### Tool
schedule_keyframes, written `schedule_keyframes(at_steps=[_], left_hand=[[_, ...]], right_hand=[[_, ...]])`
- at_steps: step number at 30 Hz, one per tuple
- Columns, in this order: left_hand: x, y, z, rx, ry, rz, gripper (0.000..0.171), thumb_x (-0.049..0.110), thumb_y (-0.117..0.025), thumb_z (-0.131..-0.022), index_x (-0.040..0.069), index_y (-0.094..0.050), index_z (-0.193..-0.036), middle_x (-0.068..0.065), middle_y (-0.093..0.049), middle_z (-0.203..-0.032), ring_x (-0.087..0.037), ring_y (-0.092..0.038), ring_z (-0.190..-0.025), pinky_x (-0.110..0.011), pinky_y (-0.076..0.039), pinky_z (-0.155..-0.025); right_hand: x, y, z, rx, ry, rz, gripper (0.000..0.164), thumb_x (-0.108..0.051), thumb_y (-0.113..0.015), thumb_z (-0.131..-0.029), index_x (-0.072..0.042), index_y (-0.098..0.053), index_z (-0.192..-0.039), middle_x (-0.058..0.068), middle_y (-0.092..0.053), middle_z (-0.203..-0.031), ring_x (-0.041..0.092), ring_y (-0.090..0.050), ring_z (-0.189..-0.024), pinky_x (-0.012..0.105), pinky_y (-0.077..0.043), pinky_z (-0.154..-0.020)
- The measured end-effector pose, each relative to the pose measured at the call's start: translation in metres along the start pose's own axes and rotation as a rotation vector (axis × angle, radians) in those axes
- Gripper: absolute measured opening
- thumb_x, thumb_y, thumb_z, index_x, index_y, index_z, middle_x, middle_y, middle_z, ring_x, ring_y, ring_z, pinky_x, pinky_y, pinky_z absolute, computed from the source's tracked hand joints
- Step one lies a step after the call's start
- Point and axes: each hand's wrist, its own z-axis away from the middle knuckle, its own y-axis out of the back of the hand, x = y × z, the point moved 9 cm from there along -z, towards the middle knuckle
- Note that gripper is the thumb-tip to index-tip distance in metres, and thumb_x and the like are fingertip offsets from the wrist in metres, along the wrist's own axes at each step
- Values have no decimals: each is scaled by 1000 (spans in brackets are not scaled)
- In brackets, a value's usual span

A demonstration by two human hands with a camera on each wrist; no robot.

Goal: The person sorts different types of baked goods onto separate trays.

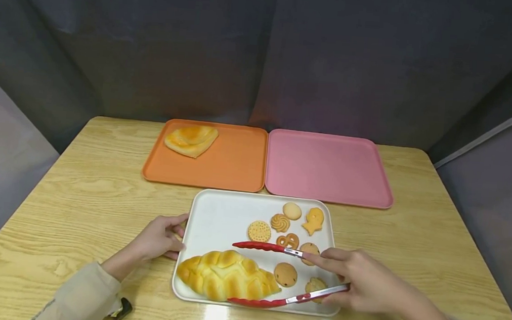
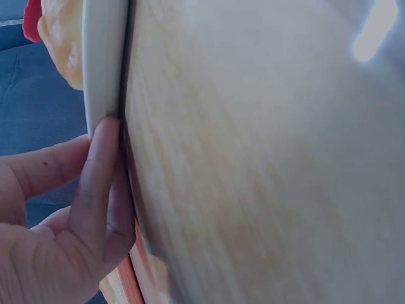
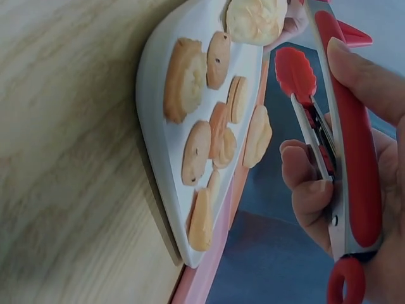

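A white tray (image 1: 225,217) lies on the table, its left rim held by the fingers of my left hand (image 1: 158,240). In the left wrist view, fingertips (image 2: 104,136) meet the tray's edge. My right hand (image 1: 365,281) grips red-tipped metal tongs (image 1: 291,300), whose two arms are spread apart. One red tip lies past the far side of a braided bread loaf (image 1: 225,277), the other along its near side. The loaf rests at the tray's front left. The right wrist view shows my thumb on the tongs' red handle (image 3: 354,158).
Several cookies sit on the tray's right half, among them a round dotted cookie (image 1: 259,231), a pretzel (image 1: 292,240) and a fish-shaped cookie (image 1: 314,220). Behind stand an orange tray (image 1: 233,163) bearing a folded pastry (image 1: 190,141), and a pink tray (image 1: 327,167).
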Motion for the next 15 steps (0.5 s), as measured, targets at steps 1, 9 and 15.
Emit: schedule_keyframes(at_steps=[1, 9, 15], left_hand=[[0, 0, 0, 0, -1, -3, 72, -19, -59, -71, -8, -32, -137, -13, -46, -87, -16, -50, -59, -34, -56, -52], [0, -1, 0, -13, -20, -11, 71, -19, -58, -71, -11, -30, -136, -13, -45, -86, -16, -50, -59, -34, -56, -52], [0, 0, 0, -12, -17, -7, 72, -18, -59, -71, -10, -30, -137, -13, -45, -86, -16, -50, -59, -34, -56, -52]], right_hand=[[0, -1, 0, 2, -5, -4, 68, -25, -80, -64, -8, -56, -125, -10, -54, -89, -5, -36, -58, 0, -29, -52], [0, -10, -2, -23, -38, -6, 68, -25, -80, -65, -8, -56, -126, -10, -52, -85, -4, -35, -57, 0, -27, -51], [4, -13, -5, -24, -56, 20, 67, -25, -80, -64, -6, -57, -124, -6, -58, -91, -3, -35, -56, 2, -29, -50]])
